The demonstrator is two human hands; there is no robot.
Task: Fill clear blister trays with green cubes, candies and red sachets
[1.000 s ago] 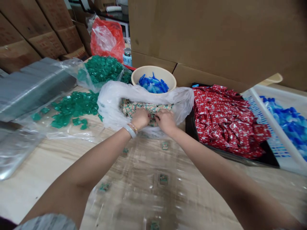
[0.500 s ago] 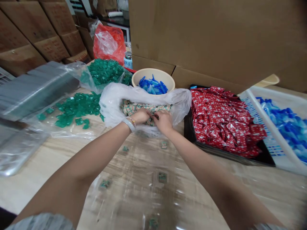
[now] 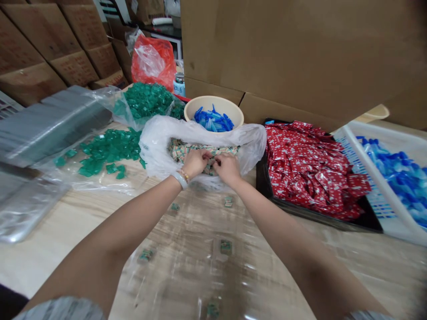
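On a table [image 3: 88, 218], a bag [image 3: 152, 149] is holding packets [image 3: 182, 151], with the left hand [image 3: 195, 162] and right hand [image 3: 228, 169] among them. A bowl [image 3: 213, 102] is standing behind the bag; loose pieces [image 3: 111, 149] are lying left of it, a tray [image 3: 263, 180] of sachets [image 3: 310, 171], then a basket [image 3: 378, 174], right.

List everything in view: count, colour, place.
White bag: one, centre.
Small pieces: many, green, peach, in white bag; five seen in front.
Bowl: one, cream, behind white bag.
Basket: one, white, far right.
Blue pieces: many, in bowl and basket.
Cream item: one, behind basket.
Green pieces: two heaps, left.
Tray: one, black, right.
Red packets: many, in tray.
Plastic film: stack, grey, left.
Red bag: one, rear left.
Container: one, blue, rear.
Boxes: several, brown, rear left.
Large cardboard: one, brown, rear.
Table: one, pale wood, below.
Bangle: one, white, left wrist.
Left hand and right hand: two, at small pieces.
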